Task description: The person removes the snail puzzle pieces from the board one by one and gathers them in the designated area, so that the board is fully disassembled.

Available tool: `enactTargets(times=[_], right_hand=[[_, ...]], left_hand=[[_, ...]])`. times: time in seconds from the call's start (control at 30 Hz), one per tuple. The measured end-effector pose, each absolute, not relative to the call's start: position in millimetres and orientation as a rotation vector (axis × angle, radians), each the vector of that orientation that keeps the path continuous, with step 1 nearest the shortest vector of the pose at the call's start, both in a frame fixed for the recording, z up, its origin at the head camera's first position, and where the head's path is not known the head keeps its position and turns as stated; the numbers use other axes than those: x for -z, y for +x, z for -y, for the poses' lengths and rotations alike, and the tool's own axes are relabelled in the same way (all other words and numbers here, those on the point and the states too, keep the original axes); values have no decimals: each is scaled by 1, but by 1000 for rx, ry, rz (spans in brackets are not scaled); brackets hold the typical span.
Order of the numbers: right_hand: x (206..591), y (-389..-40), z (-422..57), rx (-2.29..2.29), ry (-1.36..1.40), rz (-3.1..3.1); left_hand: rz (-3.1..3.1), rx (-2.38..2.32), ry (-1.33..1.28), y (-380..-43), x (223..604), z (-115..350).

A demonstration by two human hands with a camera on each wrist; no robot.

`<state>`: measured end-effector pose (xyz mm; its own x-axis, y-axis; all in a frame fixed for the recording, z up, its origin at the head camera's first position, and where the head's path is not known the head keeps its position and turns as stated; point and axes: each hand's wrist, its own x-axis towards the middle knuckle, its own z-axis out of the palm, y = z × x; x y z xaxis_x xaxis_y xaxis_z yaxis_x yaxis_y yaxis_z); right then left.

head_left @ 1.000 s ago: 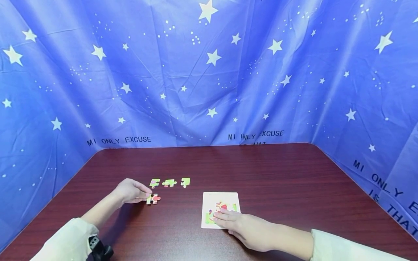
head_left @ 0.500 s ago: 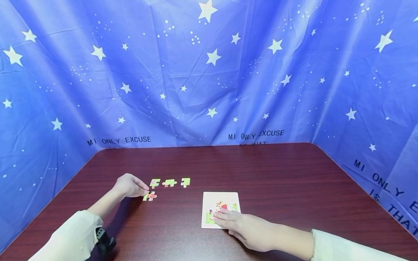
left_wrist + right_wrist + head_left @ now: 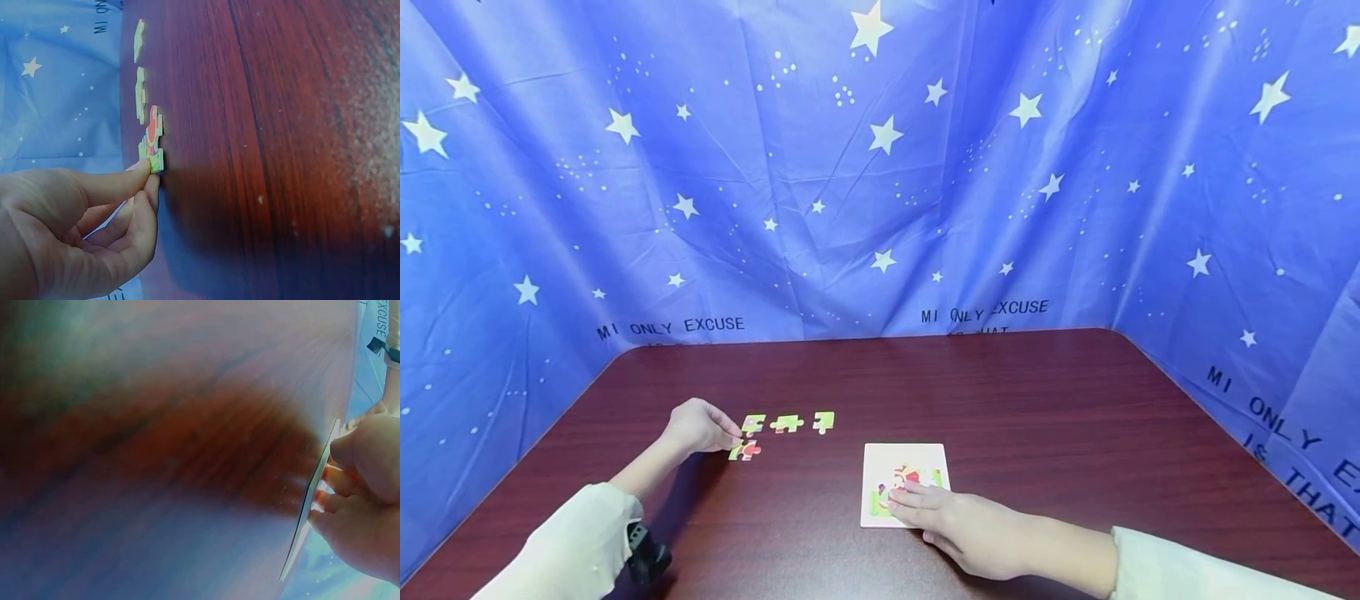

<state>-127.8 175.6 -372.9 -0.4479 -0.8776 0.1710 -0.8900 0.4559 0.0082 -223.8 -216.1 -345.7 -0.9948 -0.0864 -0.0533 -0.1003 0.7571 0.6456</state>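
My left hand (image 3: 698, 427) pinches a red and green jigsaw piece (image 3: 152, 140) by its left end, between thumb and fingers. Just behind that piece lie three more: a green corner piece (image 3: 754, 423) closest to the hand, a green middle piece (image 3: 787, 423) and another green corner piece (image 3: 823, 422) in a row. Toward the right is a square white puzzle board (image 3: 904, 454) with a partly covered red and green picture on it. My right hand (image 3: 973, 529) rests with extended fingers on the board's lower right part, hiding some of the picture.
Everything lies on a dark red wooden table (image 3: 1037, 417). A blue star-printed curtain (image 3: 820, 167) hangs around the table's back and sides. A black device (image 3: 646, 554) is strapped at the left sleeve.
My left hand has moved slightly left and away from me, carrying the pinched jigsaw piece. The right hand stays on the board. The head view has shifted a little.
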Motion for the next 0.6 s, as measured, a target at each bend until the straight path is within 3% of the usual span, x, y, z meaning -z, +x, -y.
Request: enactTargets(times=[0.6], right_hand=[[370, -126, -174, -94, 1554, 2573]], left_hand=[[-2948, -1073, -138, -221, 346, 215]])
